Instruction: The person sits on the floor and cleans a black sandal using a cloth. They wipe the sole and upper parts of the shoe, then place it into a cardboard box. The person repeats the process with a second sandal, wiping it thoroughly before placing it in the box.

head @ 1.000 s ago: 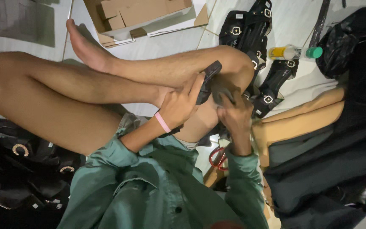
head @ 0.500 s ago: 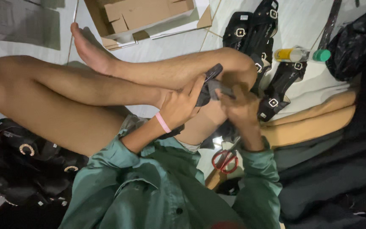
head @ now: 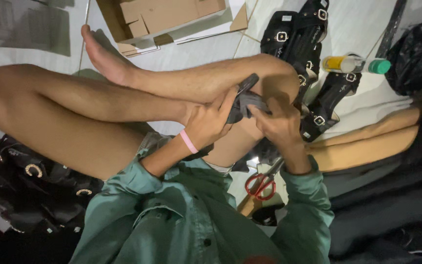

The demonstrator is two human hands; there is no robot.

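Nearest, red-handled scissors (head: 262, 182) lie on the floor just below the raised knee (head: 274, 73). Against that knee, both hands grip a dark strap piece (head: 244, 100): the left hand (head: 208, 122) clasps its lower end, the right hand (head: 279, 122) pinches the other side, seemingly bracing it. Its long axis tilts up toward the knee. Beyond the knee lie black buckled sandals (head: 294, 34) and a cardboard box (head: 167, 19).
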